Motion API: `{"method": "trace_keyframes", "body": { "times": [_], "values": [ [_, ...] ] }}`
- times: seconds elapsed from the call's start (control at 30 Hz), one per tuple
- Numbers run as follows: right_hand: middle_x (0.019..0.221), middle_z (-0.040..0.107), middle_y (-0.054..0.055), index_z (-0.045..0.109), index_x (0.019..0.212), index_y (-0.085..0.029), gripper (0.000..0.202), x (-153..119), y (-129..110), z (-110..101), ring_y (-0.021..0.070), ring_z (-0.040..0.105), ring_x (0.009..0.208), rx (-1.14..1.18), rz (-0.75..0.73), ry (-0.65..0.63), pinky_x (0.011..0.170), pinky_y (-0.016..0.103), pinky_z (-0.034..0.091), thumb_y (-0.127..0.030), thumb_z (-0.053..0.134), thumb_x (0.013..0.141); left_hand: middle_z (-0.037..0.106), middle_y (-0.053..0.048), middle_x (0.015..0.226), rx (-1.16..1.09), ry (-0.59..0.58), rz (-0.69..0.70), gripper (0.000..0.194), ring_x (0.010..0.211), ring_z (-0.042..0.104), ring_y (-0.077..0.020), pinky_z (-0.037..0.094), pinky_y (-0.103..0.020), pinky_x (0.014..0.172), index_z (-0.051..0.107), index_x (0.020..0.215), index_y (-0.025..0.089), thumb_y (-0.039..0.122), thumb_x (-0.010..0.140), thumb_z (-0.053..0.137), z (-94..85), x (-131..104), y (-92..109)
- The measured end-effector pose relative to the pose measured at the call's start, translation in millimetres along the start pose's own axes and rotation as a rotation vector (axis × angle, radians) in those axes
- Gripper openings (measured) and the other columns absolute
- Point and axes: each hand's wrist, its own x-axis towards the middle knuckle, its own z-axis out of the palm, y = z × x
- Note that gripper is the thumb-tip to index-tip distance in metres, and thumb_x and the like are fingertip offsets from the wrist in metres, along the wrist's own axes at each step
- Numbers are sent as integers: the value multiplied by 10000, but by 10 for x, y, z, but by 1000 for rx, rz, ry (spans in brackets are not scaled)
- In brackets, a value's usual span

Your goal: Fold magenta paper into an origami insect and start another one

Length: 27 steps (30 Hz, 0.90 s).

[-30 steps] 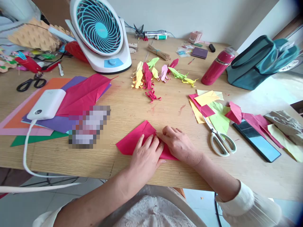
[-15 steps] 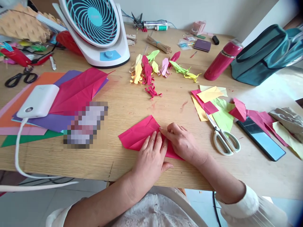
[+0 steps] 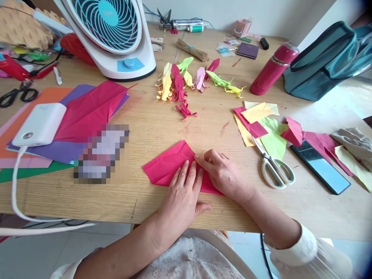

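left hand (image 3: 183, 193) flat on the folded red paper (image 3: 162, 170), grip wide — right hand (image 3: 223, 172) curled, fingertip touching its edge — can't tell if that grip pinches.

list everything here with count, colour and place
folded sheet: one, red, front centre
paper figures: several, mixed, centre
paper stack: several, mixed, left
boxy device: one, white, on stack
pixelated item: one, unclear, left
fan: one, mainly white, back left
dark scissors: one, black, left
pale scissors: one, cream, right
paper scraps: several, mixed, right
phone: one, black, right
cloth: one, grey, right edge
bottle: one, red, back right
bag: one, teal, back right
stick bundle: one, tan, back
booklet: one, purple, back
small clutter: several, mixed, back and left
table: one, brown, beneath
sleeves: two, white, bottom
left grip: one, bare, on folded sheet
right grip: one, bare, on folded sheet
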Motion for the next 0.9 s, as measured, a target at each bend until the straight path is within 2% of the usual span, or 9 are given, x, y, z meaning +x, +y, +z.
{"method": "trace_keyframes", "body": {
  "times": [0.5,0.9],
  "values": [
    [1000,564,117,607,1277,-148,350,-6,4,8,211,533,815,18,-15,36,729,339,473,-129,399,996,312,-294,1580,67,13,16,1039,1477,291,-436,309,-532,1186,408,1483,-11,745,793,585,47,-34,15],
    [980,573,117,612,1290,-141,360,-2,4,-13,218,542,819,20,-25,47,723,343,481,-132,407,993,323,-284,1580,103,29,15,1079,1483,294,-414,245,-505,1204,418,1481,-7,821,793,481,47,-54,11]
  ]
}}
